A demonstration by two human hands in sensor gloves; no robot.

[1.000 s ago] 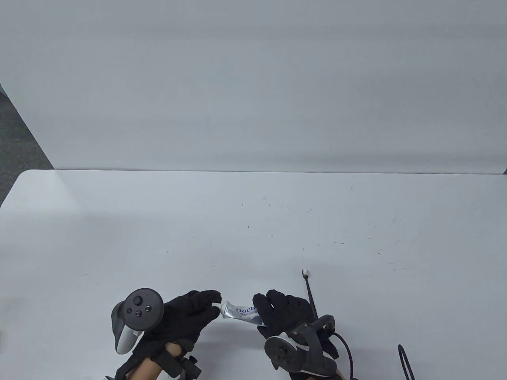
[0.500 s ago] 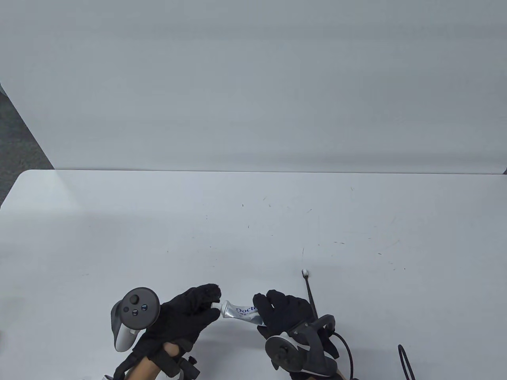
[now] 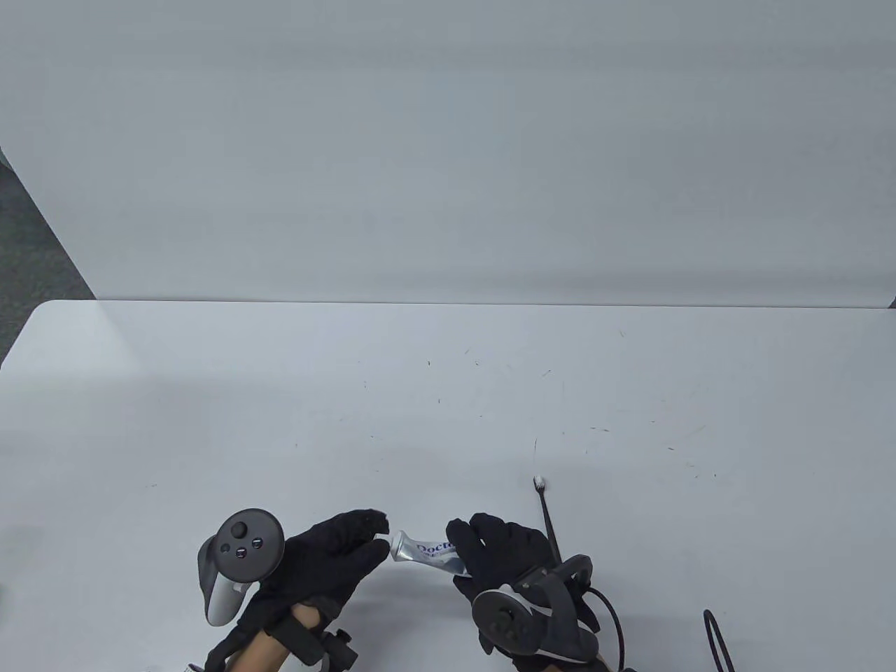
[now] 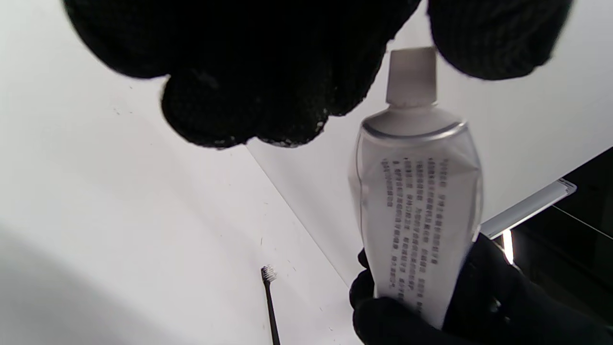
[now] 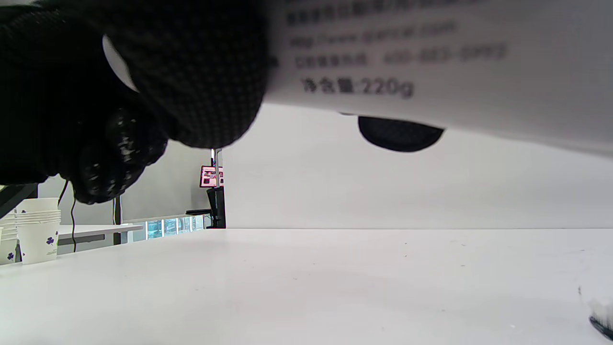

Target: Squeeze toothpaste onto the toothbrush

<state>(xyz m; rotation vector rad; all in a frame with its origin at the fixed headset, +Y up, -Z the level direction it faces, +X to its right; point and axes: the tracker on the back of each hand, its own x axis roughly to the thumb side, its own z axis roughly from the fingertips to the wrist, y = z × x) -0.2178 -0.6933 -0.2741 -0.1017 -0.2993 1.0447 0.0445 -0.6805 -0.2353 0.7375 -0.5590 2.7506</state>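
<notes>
My right hand grips the lower body of a silver toothpaste tube and holds it above the table, its nozzle end pointing left. My left hand has its thumb and fingertips closed around the white cap, which sits on the tube. The tube's printed side fills the top of the right wrist view. A black toothbrush with white bristles lies on the table just right of my right hand, its head pointing away; it also shows in the left wrist view.
A black cable loops on the table at the bottom right. A white wall panel stands behind the table's far edge. Stacked paper cups stand on another table at the left.
My left hand has turned slightly at the cap, its wrist tracker shifting a little left and back. The right hand, the tube and the toothbrush have stayed in place.
</notes>
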